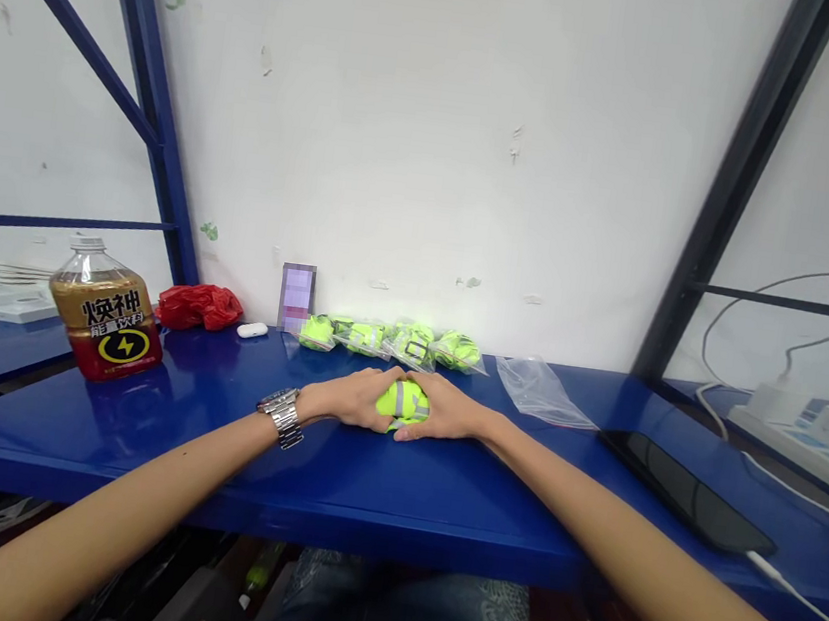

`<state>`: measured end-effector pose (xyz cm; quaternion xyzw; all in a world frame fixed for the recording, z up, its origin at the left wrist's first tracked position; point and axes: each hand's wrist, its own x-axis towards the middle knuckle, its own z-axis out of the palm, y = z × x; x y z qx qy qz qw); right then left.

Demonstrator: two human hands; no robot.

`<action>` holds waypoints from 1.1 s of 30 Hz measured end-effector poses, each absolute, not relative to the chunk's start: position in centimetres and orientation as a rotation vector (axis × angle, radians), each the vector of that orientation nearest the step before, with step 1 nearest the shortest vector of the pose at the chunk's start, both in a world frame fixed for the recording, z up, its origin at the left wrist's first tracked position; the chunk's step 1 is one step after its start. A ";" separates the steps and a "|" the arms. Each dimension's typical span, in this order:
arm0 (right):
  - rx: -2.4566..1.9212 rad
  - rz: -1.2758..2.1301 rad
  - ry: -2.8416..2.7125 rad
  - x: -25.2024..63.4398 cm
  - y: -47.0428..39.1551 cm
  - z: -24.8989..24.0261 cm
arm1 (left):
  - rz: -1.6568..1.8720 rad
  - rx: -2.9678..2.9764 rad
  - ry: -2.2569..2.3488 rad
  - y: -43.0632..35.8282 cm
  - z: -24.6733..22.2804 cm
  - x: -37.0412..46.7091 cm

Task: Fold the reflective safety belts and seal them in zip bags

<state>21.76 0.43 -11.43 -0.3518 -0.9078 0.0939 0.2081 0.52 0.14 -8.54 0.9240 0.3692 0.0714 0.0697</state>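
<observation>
Left hand [359, 396] and right hand [452, 408] are curled partway inward and jointly grip a compact fluorescent yellow bundle [411, 399] with grey bands, located at the middle of the blue desk [391, 499]; thumbs lie on its near side, and the far fingers are partly hidden. From the left, a large bottle [107, 323] with a white cap and a dark red and gold label stands upright on the desk. Just right of it lies a crumpled red bag [199, 306], followed by a small white case [253, 330]. An upright purple panel [297, 291], its content pixelated, is positioned near the wall [434, 152]. A metal-band watch [286, 416] is fitted on the left wrist. Beyond the hands, a row of bagged yellow bundles [366, 338] extends along the rear of the desk. Right of the row, a clear plastic bag [537, 388] lies flat. Farther right, a black phone [687, 490] lies face up, connected to a white cable [795, 589], near a white power strip [784, 437].
</observation>
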 end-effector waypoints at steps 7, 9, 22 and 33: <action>-1.013 0.185 -2.476 21.7 0.2 -11.7 | 0.335 2.745 1.185 -0.2 -9.0 0.9; -1.015 0.128 -2.450 21.6 -0.1 -11.8 | 0.506 2.695 1.186 -0.5 -9.5 0.7; -0.956 0.324 -1.639 20.9 -0.6 -10.1 | 1.500 1.941 0.902 -0.5 -8.0 4.8; -0.916 0.422 -1.227 18.7 -2.3 -9.4 | 1.764 1.587 0.548 -0.8 -8.3 8.8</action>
